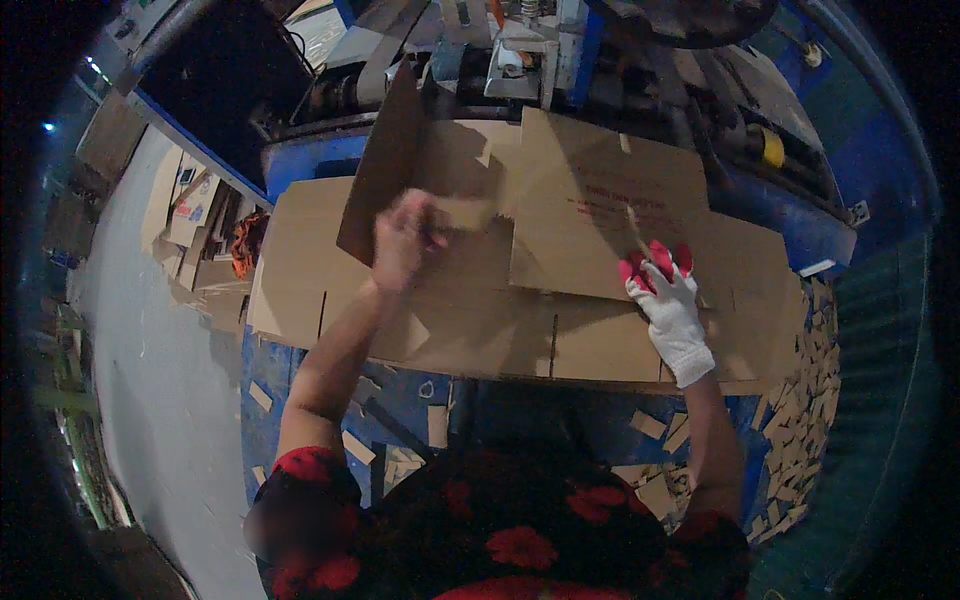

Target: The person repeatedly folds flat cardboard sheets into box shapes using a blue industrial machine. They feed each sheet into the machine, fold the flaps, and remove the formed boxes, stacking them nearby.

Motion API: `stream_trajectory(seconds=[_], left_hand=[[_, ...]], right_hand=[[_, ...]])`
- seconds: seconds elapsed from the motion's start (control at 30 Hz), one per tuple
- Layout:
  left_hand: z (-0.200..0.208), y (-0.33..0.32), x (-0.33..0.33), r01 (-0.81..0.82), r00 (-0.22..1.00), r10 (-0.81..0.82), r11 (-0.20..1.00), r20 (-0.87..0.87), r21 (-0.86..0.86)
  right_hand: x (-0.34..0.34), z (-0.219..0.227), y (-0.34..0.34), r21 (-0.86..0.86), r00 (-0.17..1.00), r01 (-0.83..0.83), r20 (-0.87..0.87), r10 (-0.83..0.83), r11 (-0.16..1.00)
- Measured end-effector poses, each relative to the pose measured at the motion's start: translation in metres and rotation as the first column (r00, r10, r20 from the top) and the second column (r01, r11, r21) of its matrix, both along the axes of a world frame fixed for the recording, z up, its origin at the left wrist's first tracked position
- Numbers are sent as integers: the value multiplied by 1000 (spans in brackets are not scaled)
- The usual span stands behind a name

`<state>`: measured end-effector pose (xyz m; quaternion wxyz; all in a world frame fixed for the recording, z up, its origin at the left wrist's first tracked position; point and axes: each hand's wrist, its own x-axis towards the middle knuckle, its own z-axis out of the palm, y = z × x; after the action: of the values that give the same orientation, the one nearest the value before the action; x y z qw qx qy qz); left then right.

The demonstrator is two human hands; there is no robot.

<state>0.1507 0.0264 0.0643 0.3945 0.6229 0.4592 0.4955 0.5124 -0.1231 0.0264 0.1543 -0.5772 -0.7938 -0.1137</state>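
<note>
My left hand point(405, 235) is bare and blurred by motion, with its fingers seemingly curled. It is in front of a raised cardboard panel point(383, 165); whether it grips anything is unclear. On my right hand point(668, 300) is a white glove with red fingertips, bent round the lower end of a thin brown strip point(636, 228). That hand rests by the lower right edge of a printed cardboard piece point(565, 220). Beneath both hands, a large creased and slotted cardboard sheet point(460, 335) lies flat.
A blue-framed machine with dark rollers point(340, 92) runs along the far side, bearing a yellow band point(771, 147) at right. Cardboard offcuts point(800, 420) are heaped at right, others scattered on the blue surface point(285, 365). Stacked cardboard point(195, 235) stands left beside grey floor point(165, 400).
</note>
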Motion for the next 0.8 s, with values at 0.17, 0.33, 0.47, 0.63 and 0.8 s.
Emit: stream_trajectory(seconds=[0.17,0.33,0.47,0.63,0.8], left_hand=[[28,-43,-40,404,882,-443,886,-160,-227],[6,-85,-100,475,447,-752,658,-485,-584],[-27,-61,-107,-192,769,271,962,-580,195],[-32,-36,-59,181,878,-8,931,-479,316],[-17,-19,-17,293,719,-56,928,-693,230]], right_hand=[[0,4,-5,-91,997,62,58,-57,994],[-1,4,-3,-53,997,60,42,-58,997],[-1,6,-4,-36,999,34,43,-33,999],[-3,7,-3,-101,998,69,22,-67,993],[0,10,22,-73,997,27,-75,-33,997]])
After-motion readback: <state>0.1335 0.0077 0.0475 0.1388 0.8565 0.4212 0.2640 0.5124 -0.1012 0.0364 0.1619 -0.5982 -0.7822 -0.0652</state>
